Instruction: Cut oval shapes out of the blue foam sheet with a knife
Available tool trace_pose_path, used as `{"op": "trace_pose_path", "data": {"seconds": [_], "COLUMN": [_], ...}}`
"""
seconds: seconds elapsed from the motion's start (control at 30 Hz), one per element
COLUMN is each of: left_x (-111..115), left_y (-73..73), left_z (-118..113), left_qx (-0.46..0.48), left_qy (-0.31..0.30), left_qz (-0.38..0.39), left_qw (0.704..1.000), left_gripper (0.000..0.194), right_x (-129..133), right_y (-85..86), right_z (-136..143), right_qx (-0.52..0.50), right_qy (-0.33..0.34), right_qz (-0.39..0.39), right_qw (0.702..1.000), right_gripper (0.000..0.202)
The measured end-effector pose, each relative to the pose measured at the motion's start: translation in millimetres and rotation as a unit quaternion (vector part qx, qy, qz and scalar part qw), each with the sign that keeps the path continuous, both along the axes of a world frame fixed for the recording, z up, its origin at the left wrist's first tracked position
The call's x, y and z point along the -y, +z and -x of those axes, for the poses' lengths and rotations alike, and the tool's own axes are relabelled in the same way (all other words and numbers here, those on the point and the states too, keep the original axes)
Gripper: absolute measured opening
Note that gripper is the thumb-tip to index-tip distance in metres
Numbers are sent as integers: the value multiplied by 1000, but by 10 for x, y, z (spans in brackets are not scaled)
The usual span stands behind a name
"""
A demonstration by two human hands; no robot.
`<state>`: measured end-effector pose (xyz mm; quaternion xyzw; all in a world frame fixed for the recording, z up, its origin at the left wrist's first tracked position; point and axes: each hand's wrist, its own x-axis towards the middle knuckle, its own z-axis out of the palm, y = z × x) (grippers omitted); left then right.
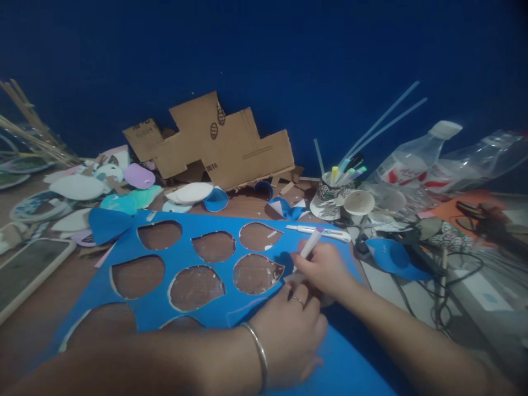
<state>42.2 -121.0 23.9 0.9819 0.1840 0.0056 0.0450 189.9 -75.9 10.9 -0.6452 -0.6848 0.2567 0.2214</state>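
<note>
A blue foam-like sheet (256, 305) with several leaf-shaped holes cut through it lies in front of me. My right hand (330, 269) grips a white marker with a purple end (311, 242), its lower tip hidden by my fingers, over the right part of the sheet. Close beside it, my left hand (289, 335), wearing a ring and a bracelet, is bent down onto the sheet with curled fingers. A pale piece (293, 276) shows at its fingertips, mostly covered. Just beyond the hands, a white utility knife (317, 232) rests on the sheet.
Cut cardboard (231, 146) leans on the blue wall. Cut foam shapes (78, 187) are heaped at left, near a phone-like slab (33, 269). Right of centre stands a pen cup (330, 191); plastic bottles (416, 157), cables and a blue scrap (396, 257) crowd the right.
</note>
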Motion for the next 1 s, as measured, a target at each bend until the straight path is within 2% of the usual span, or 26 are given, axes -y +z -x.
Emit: {"op": "trace_pose_path", "data": {"seconds": [0.33, 0.57, 0.73, 1.0], "left_x": [4, -1, 12, -15], "left_y": [-2, -24, -22, -31], "left_z": [7, 16, 14, 5], "left_qx": [1, 8, 11, 8], "left_qy": [-1, -2, -1, -6], "left_qz": [-1, 4, 6, 11], "left_qw": [1000, 1000, 1000, 1000], "left_gripper": [46, 48, 48, 50], "right_x": [-48, -106, -134, -105], "right_y": [52, 95, 63, 32], "right_z": [-62, -123, -186, -274], "right_qx": [10, 39, 85, 44], "right_qy": [-10, -24, -39, -66], "right_qz": [3, -2, -6, 5], "right_qw": [1000, 999, 996, 997], "right_gripper": [23, 22, 24, 24]}}
